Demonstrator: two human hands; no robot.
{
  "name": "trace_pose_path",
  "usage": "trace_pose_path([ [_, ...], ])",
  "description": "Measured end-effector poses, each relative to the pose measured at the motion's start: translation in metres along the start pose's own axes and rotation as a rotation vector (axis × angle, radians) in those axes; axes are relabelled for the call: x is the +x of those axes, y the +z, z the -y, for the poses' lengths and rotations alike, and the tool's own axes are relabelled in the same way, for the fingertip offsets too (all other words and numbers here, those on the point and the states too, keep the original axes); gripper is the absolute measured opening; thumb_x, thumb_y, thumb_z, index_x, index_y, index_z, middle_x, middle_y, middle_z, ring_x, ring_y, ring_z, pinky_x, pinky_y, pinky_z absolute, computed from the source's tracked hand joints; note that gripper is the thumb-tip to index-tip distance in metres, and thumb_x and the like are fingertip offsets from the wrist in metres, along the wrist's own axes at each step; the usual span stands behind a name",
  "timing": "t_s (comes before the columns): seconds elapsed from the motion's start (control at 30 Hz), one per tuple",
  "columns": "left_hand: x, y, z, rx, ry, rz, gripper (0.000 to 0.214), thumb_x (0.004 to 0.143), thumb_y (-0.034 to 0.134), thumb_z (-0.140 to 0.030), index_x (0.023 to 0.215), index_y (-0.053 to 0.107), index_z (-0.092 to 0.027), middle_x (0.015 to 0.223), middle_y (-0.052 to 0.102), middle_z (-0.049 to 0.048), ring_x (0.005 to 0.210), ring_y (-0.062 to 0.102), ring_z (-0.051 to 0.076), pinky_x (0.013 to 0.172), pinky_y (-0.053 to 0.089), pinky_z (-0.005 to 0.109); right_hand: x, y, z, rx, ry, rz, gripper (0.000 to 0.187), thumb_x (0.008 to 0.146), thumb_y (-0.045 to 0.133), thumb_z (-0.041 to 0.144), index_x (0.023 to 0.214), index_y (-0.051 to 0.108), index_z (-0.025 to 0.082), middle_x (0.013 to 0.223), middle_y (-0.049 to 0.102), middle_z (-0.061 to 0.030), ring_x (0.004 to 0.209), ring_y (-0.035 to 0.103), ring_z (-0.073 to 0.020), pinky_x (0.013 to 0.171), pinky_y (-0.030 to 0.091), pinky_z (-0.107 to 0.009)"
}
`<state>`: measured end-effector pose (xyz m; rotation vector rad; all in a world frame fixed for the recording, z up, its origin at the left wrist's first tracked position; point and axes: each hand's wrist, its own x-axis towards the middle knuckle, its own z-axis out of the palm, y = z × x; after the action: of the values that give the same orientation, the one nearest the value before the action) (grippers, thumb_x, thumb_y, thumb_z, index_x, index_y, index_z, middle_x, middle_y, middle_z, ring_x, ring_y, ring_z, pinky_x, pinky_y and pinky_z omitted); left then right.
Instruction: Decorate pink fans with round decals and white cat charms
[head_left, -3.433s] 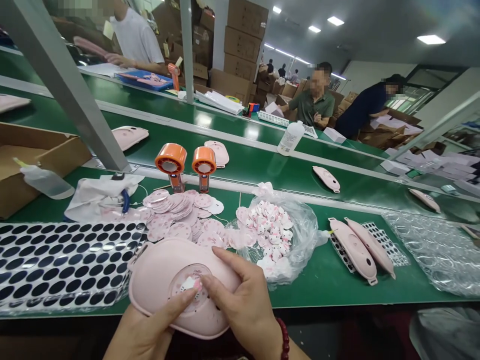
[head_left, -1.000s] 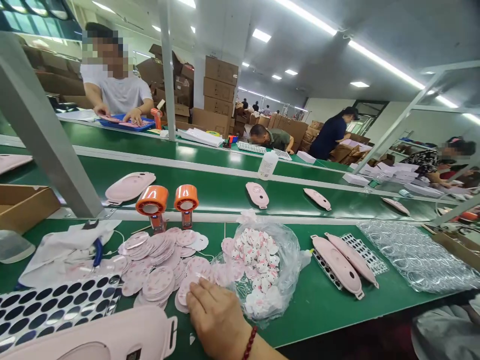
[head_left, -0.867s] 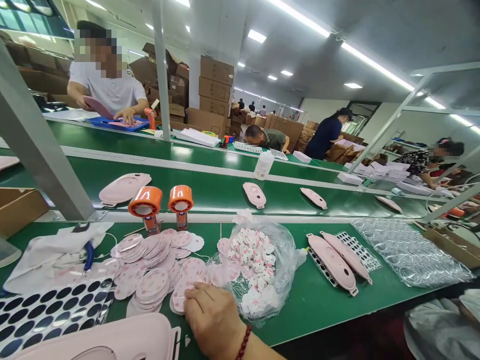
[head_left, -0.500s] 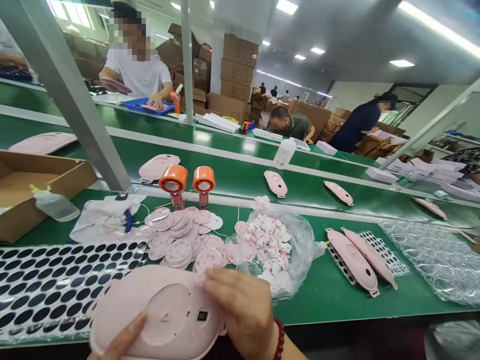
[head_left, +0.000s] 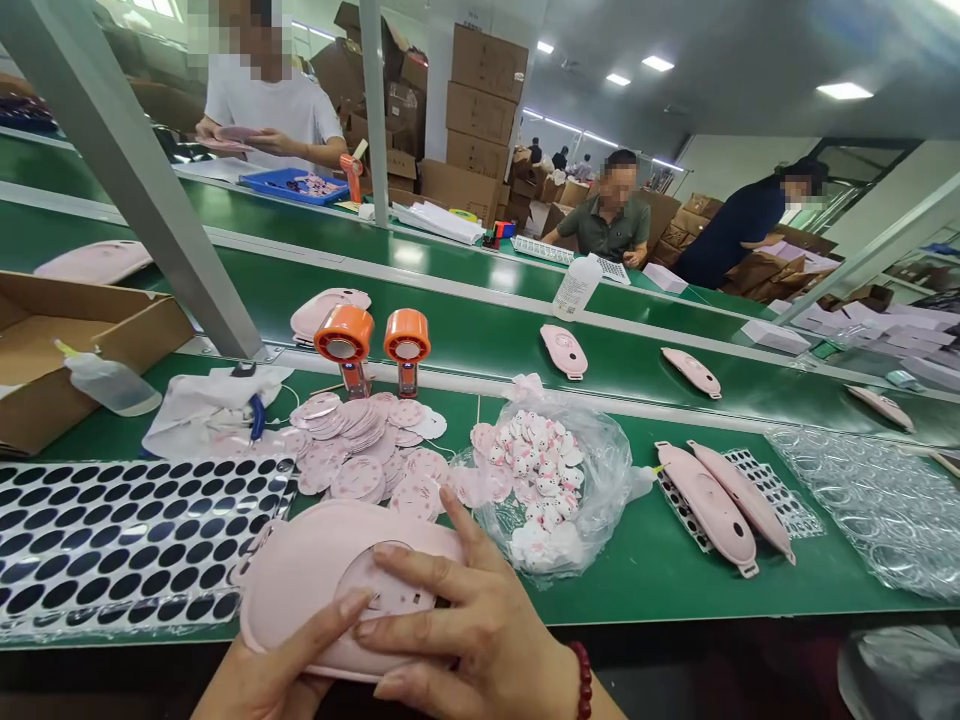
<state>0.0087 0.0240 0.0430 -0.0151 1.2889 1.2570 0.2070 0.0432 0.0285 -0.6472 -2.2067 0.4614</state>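
Observation:
A pink oval plastic shell [head_left: 300,560] is held tilted over the bench's front edge. My left hand [head_left: 274,665] grips it from the lower left, thumb on its face and fingers underneath. Over its right part lies my right hand [head_left: 487,625], fingers spread, fingertips pressing in the round recess. Between those fingers shows a pale pink patterned disc [head_left: 401,600] with small holes; the fingers hide part of it. Just behind the shell lies a pile of similar pink printed discs [head_left: 356,445]. A clear bag [head_left: 604,470] of small white-and-pink figures [head_left: 544,460] sits beyond my right hand.
Left are a sheet of black dots [head_left: 135,540], a carton [head_left: 97,350] and a squeeze bottle [head_left: 112,385]. Two orange handheld fans [head_left: 407,340] stand behind the discs. Pink shells [head_left: 709,510] and clear plastic rings [head_left: 862,500] lie right. People work across the bench.
My right hand has moved from the shell's upper right edge onto its recess, which was bare and now shows a patterned disc. The shell sits further right in view.

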Motion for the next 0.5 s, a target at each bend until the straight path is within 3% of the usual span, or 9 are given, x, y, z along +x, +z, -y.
trace_pose_path([
  [0.07,-0.001,0.004,0.002,-0.008,0.012,-0.007,0.149,0.017,0.093,0.006,0.157,0.061,-0.033,0.155,0.07,0.0019,0.137,0.069,0.041,0.069,0.071,0.025,0.0,-0.002,0.001,0.055,0.009,-0.051,0.037,0.118,0.058,0.049,0.118,0.083,0.022,0.157,0.066,-0.0063,0.146,0.066,-0.0178,0.145,0.01,-0.047],
  [0.13,0.001,0.003,0.006,-0.009,0.014,-0.021,0.148,0.016,0.095,0.004,0.156,0.063,-0.032,0.157,0.069,0.003,0.141,0.066,0.043,0.073,0.071,0.026,-0.003,0.002,0.002,0.053,0.089,-0.237,0.031,0.113,0.067,0.048,0.126,0.081,0.023,0.159,0.066,-0.006,0.149,0.063,-0.0205,0.143,0.026,-0.046],
  [0.2,0.006,-0.001,0.013,0.029,0.027,0.009,0.139,0.023,0.098,0.0,0.154,0.066,-0.031,0.154,0.07,0.0041,0.142,0.065,0.044,0.082,0.072,0.031,-0.007,0.01,0.002,0.042,0.317,-0.405,0.043,0.102,0.08,0.049,0.138,0.078,0.025,0.153,0.07,-0.0069,0.145,0.067,-0.0256,0.129,0.051,-0.047],
  [0.27,0.012,-0.006,0.02,0.072,0.072,0.07,0.13,0.032,0.102,-0.004,0.155,0.066,-0.032,0.15,0.073,0.0047,0.139,0.067,0.044,0.086,0.072,0.034,-0.01,0.017,0.001,0.128,0.584,-0.429,0.052,0.094,0.087,0.052,0.138,0.079,0.025,0.134,0.079,-0.0087,0.125,0.077,-0.0295,0.107,0.067,-0.046],
  [0.33,0.016,-0.01,0.025,0.113,0.118,0.113,0.129,0.038,0.107,-0.012,0.157,0.064,-0.036,0.146,0.075,0.005,0.136,0.069,0.042,0.086,0.072,0.036,-0.012,0.02,0.0,0.28,0.744,-0.385,0.047,0.092,0.087,0.053,0.129,0.084,0.024,0.118,0.083,-0.0094,0.106,0.082,-0.0293,0.094,0.071,-0.043],
  [0.4,0.017,-0.008,0.026,0.142,0.148,0.111,0.134,0.034,0.112,-0.02,0.158,0.062,-0.039,0.147,0.075,0.0052,0.135,0.069,0.043,0.087,0.072,0.039,-0.012,0.019,0.0,0.374,0.798,-0.383,0.046,0.092,0.087,0.055,0.124,0.086,0.023,0.117,0.083,-0.0105,0.106,0.082,-0.0299,0.092,0.071,-0.041],
  [0.5,0.015,0.004,0.024,0.143,0.137,0.068,0.139,0.022,0.11,-0.015,0.152,0.067,-0.038,0.144,0.076,0.0051,0.135,0.069,0.047,0.085,0.072,0.038,-0.008,0.016,-0.001,0.416,0.824,-0.411,0.048,0.09,0.087,0.058,0.122,0.087,0.023,0.115,0.083,-0.0098,0.105,0.082,-0.0293,0.091,0.07,-0.039],
])
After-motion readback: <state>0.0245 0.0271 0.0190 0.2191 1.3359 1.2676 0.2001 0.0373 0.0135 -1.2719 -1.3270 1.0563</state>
